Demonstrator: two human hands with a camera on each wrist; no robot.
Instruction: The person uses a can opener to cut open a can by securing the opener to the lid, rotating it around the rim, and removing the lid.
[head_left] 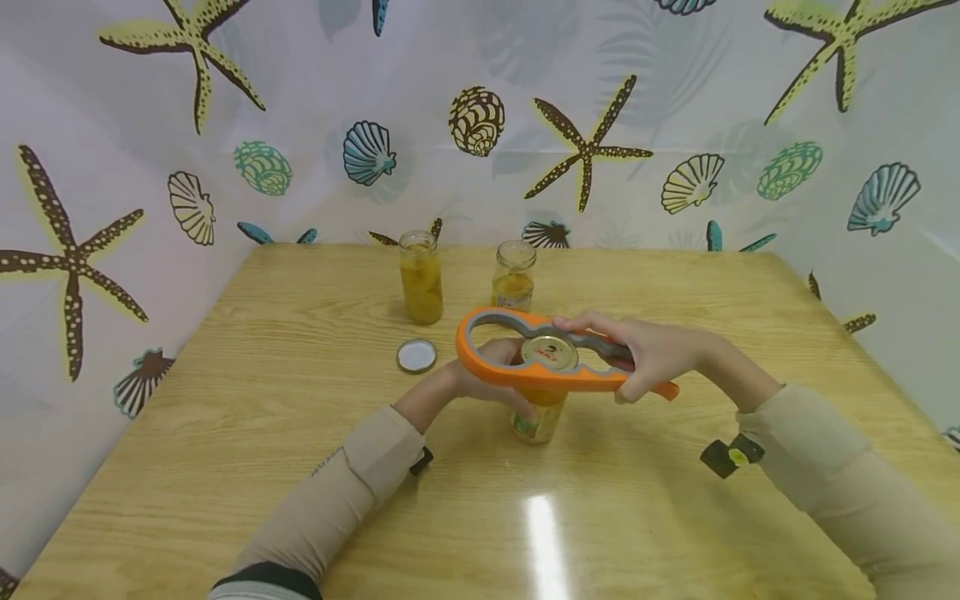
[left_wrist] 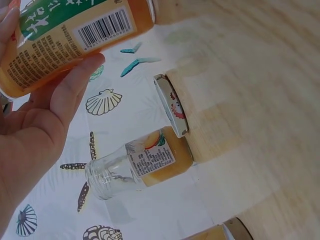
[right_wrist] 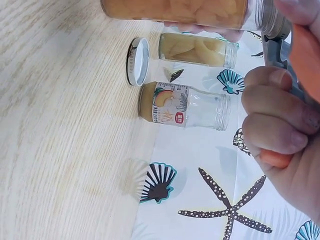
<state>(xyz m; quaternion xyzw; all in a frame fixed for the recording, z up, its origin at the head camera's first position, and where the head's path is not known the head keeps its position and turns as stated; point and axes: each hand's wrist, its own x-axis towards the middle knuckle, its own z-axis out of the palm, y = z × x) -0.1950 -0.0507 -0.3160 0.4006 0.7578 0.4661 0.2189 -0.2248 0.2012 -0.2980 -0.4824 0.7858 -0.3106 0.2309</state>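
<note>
My left hand [head_left: 495, 383] grips the side of a glass jar [head_left: 542, 417] of orange fruit; its label and barcode face the left wrist camera. The jar stays closed by a gold printed lid [head_left: 551, 353]. An orange jar opener [head_left: 480, 372] with grey toothed inner edges lies around that lid. My right hand [head_left: 652, 354] holds the opener's handles, fingers curled around them in the right wrist view. The left fingers are partly hidden behind the opener and jar in the head view.
Behind the hands stand a tall open jar [head_left: 422, 287] of yellow fruit and a shorter open labelled jar [head_left: 513, 279], partly filled. A loose lid [head_left: 416, 356] lies white inside up on the wooden table [head_left: 300, 333]. Another lid [left_wrist: 172, 106] shows in the left wrist view.
</note>
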